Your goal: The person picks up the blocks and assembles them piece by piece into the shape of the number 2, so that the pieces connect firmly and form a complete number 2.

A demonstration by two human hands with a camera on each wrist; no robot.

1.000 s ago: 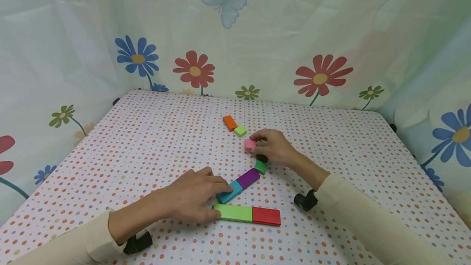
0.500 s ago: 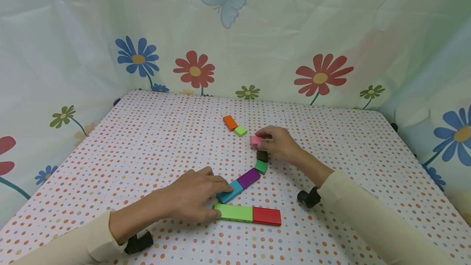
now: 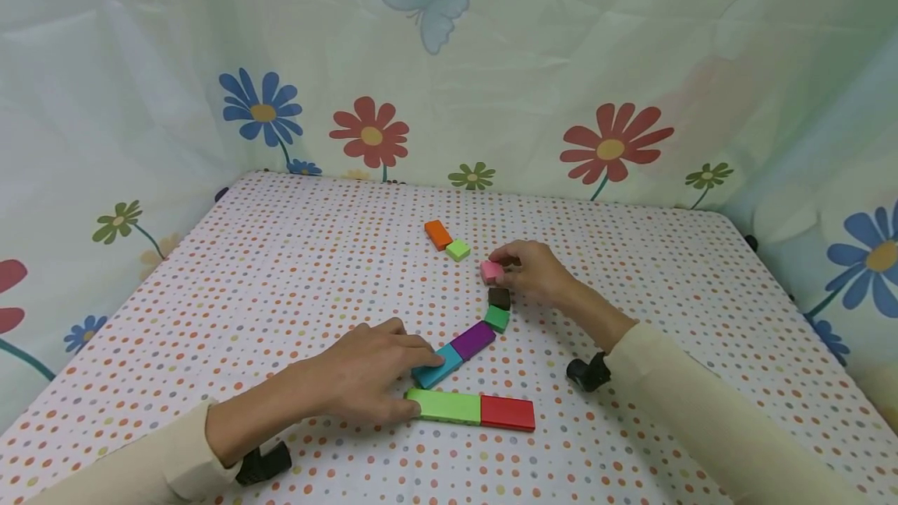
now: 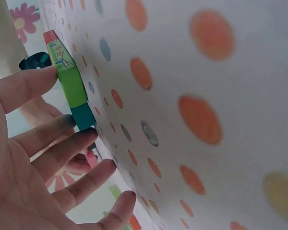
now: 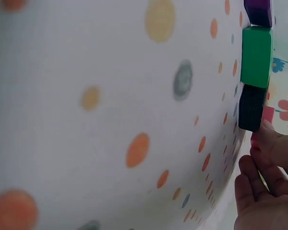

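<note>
My right hand [image 3: 536, 271] pinches a small pink block [image 3: 490, 272] between thumb and fingers. Just below it sits a dark brown block [image 3: 499, 299], touching a green block [image 3: 497, 319]. From there the line bends through a purple block [image 3: 473, 340] to a blue block [image 3: 436, 375]. My left hand [image 3: 368, 372] rests with fingertips on the blue block and thumb at the end of a long light-green block [image 3: 449, 407]. A red block [image 3: 507, 413] adjoins that one. The left wrist view shows the left fingers [image 4: 62, 151] extended and spread, curled round nothing.
Farther back, an orange block [image 3: 438, 234] meets a small light-green block [image 3: 458, 249] at a corner. The table [image 3: 281, 256] has a dotted cover. A flowered curtain [image 3: 505, 45] hangs behind and at the sides.
My right hand has moved slightly right and back with the pink block, uncovering the brown block. The left hand stays in place.
</note>
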